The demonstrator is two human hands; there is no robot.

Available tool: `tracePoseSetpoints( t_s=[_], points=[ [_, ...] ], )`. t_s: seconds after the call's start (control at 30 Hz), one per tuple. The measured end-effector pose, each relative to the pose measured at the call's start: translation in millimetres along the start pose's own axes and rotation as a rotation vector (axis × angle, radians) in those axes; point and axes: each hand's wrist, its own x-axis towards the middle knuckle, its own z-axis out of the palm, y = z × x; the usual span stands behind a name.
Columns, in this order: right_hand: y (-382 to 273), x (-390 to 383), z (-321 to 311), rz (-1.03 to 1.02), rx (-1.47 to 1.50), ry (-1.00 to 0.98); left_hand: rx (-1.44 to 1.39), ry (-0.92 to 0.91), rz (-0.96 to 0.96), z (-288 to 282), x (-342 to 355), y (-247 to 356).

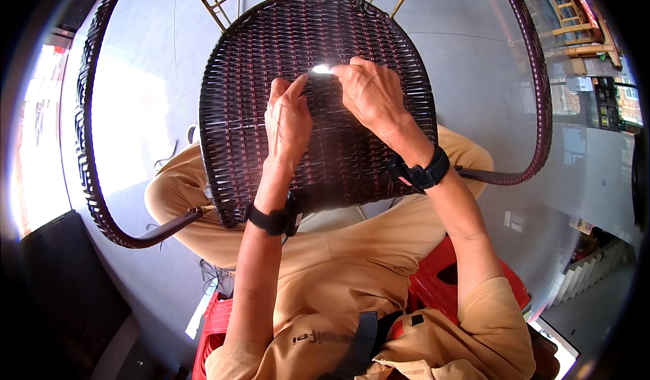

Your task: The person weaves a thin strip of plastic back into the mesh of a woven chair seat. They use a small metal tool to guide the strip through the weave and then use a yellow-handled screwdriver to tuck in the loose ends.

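Observation:
A dark brown woven wicker chair panel [257, 136], threaded with reddish strands, lies across my lap. Over its upper middle, a small, glaring bright piece [321, 69] shows between my fingertips; its kind is lost in the shine. My right hand [371, 92] is closed, thumb and forefinger pinched at the right end of that piece. Just left of it, my left hand [290, 119] is closed too, its fingers curled low over the weave and the forefinger reaching toward the bright spot. Whatever its fingertips grip is too small to name.
Wicker-wrapped curved arms [539, 95] loop out on both sides of the chair. Gold-coloured metal bars [210, 4] stand at its far end. Beneath me is a red plastic seat [440, 271]. Thin cables [213, 271] lie by my left leg. Bamboo-like furniture [565, 7] stands far right.

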Motion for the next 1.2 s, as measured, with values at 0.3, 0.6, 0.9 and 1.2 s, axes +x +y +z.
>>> tracePoseSetpoints(
  t_s=[0.3, 0.6, 0.9, 1.2],
  points=[
    [-7.1, 1.7, 0.6, -0.027, -0.078, -0.028, -0.023, -0.025, -0.008, -1.7, 0.1, 0.2],
    [-21.7, 46.5, -0.3, -0.39, -0.387, -0.068, 0.048, 0.005, 0.076, 4.1, 2.0, -12.2],
    [-22.7, 80.2, -20.1, -0.464, -0.294, -0.29, 0.052, -0.01, 0.047, 4.1, 1.7, -11.1],
    [-54.6, 90.1, 2.1, -0.733, -0.533, -0.342, -0.021, 0.096, 0.153, 6.0, -0.4, -17.2]
  ],
)
